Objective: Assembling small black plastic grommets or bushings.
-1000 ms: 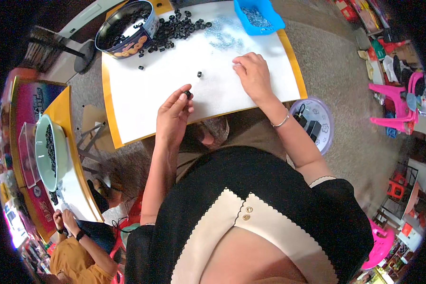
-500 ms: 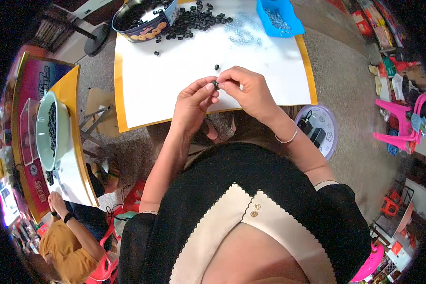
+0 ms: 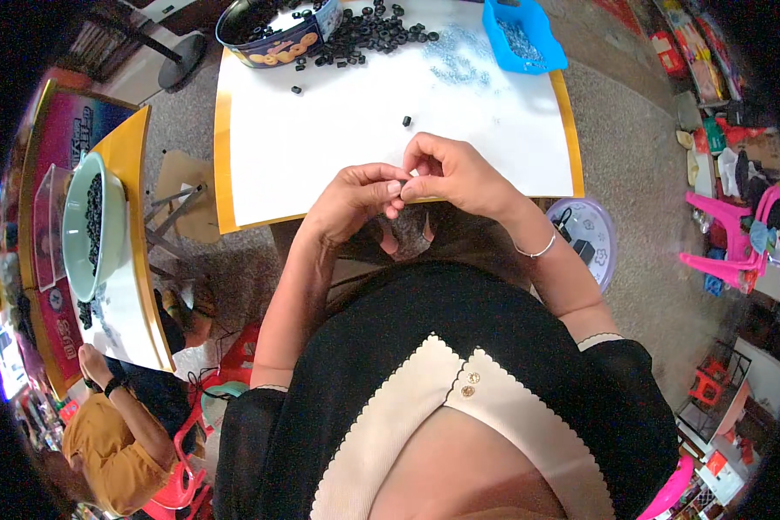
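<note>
Over the near edge of the white-topped table (image 3: 321,130), my two hands meet fingertip to fingertip. My left hand (image 3: 355,201) pinches a small black cylindrical piece, now almost wholly covered by the fingers. Thumb and forefinger of my right hand (image 3: 459,178) are closed against it from the other side; whether they grip something of their own is too small to tell. Just beyond lies a single black cylindrical piece (image 3: 406,121). Farther back, a pile of similar black pieces (image 3: 377,36) spreads beside a round dark-blue tin (image 3: 279,54) with more inside.
A blue tray (image 3: 537,62) of tiny shiny bits stands at the far right, with loose bits (image 3: 459,61) beside it. Below the table's right corner is a lilac basin (image 3: 605,234). To my left, a person (image 3: 117,433) sits by another table with a pale green bowl (image 3: 76,230).
Both hands have come slightly nearer to me, still fingertip to fingertip. The small black piece, visible before, is now mostly hidden by fingers. The view has shifted a little.
</note>
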Demonstrator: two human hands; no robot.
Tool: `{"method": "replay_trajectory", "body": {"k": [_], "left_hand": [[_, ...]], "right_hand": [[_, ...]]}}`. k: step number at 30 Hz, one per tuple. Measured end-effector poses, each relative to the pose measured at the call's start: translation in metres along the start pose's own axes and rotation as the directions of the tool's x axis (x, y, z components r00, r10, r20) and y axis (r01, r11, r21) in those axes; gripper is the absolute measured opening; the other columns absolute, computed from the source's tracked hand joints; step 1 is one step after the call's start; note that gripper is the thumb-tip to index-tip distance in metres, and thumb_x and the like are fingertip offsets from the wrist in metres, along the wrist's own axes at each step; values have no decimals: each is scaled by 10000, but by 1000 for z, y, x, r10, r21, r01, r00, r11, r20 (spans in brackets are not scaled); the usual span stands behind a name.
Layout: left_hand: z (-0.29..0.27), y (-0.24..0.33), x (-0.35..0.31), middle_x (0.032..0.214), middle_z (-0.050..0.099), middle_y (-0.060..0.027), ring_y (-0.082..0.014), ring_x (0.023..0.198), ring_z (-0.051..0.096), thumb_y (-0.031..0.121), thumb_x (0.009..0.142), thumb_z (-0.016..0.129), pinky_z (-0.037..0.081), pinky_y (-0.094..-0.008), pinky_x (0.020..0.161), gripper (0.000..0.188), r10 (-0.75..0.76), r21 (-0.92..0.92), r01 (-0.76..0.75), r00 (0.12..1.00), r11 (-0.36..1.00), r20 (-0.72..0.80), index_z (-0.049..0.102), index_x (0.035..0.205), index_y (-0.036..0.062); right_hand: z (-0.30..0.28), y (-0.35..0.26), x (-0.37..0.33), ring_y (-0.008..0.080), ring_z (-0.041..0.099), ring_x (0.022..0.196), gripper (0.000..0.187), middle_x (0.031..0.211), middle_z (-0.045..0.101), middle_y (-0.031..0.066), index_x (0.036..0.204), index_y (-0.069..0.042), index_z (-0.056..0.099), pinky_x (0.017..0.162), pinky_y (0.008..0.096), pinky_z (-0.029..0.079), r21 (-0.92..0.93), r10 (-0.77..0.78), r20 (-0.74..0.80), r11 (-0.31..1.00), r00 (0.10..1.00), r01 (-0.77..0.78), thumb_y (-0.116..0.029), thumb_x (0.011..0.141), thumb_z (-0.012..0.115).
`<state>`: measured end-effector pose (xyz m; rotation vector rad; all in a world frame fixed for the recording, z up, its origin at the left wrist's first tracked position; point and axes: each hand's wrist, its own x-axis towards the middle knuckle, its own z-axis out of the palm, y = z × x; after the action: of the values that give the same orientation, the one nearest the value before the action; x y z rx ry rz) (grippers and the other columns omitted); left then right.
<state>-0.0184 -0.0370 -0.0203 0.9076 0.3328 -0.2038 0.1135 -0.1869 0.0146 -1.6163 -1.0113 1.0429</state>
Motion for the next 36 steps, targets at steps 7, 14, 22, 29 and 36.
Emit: {"method": "replay_trajectory", "body": {"k": [7,14,22,29,36], "left_hand": [[-2,9,-10,784,621,-67,-98,635,580,78,830,594,513,-215,613,187,0,-33,2,998,999,61,603,991,-17],[-6,1,2,877,585,-93,-112,728,583,91,857,569,524,-188,655,249,190,-394,-209,978,895,-87,543,1065,-43],[-9,3,2,906,582,-113,-122,764,592,86,865,556,534,-179,669,256,188,-400,-236,970,885,-157,529,1078,-53],[-5,4,2,931,595,-124,-130,761,611,77,866,551,543,-195,684,251,207,-414,-272,958,869,-197,532,1085,-45],[17,13,-6,902,594,-97,-127,761,587,94,862,564,519,-212,672,250,260,-272,-325,933,906,-250,538,1081,-23]], "right_hand": [[3,-15,-2,87,509,773,172,835,556,6,921,-31,577,712,234,420,-86,-187,41,978,982,189,-106,774,625],[-21,28,45,188,584,750,173,799,619,83,905,-34,630,690,272,448,-515,-239,-398,857,886,0,-172,836,551],[-5,28,55,297,578,812,127,795,601,129,798,-51,609,716,420,460,-710,-273,-355,701,894,-68,-166,789,554],[-6,18,36,142,562,700,162,806,621,66,940,-24,634,667,248,449,-137,-139,-403,986,904,91,-73,791,593],[14,-20,12,82,575,749,130,841,638,39,921,1,639,696,212,474,337,-140,-370,901,919,273,-48,803,616]]}}
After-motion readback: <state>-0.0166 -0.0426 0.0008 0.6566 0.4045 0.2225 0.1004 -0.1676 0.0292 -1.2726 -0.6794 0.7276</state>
